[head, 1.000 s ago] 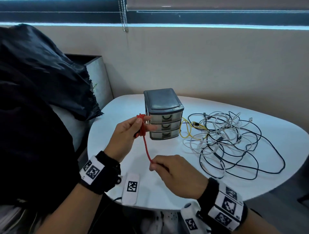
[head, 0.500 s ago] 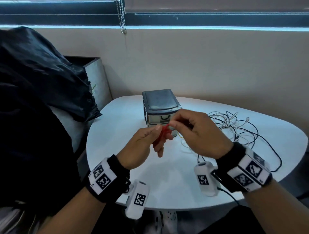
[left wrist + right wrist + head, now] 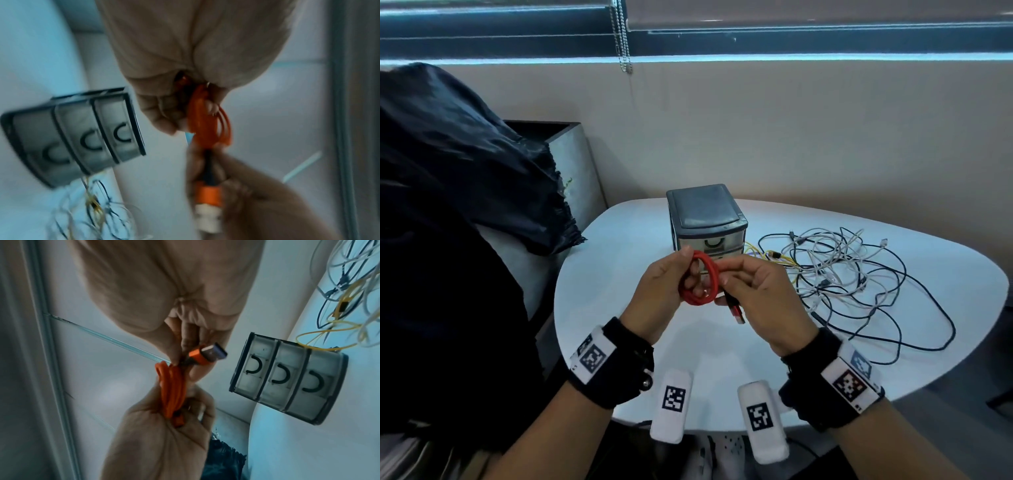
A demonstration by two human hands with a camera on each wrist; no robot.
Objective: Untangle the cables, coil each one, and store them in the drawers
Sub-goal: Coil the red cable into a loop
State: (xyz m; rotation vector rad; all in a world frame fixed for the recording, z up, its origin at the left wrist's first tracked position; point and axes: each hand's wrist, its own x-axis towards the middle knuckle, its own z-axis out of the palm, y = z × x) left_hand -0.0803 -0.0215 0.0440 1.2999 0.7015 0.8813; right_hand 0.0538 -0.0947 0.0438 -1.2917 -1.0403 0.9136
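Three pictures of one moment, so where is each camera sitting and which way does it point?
Head: worn on the head, looking forward and down at the white table; both hands and wristbands show.
Left wrist: looks along the left hand at the red cable coil in its grip.
Right wrist: looks along the right hand pinching the cable's USB plug.
Shared: both wrist views show the three-drawer box, all drawers closed, and the tangled cables.

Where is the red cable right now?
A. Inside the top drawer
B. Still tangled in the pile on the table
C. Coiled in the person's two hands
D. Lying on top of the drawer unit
C: the red cable forms a coil held between the left hand and right hand, above the table, with all three drawers closed.
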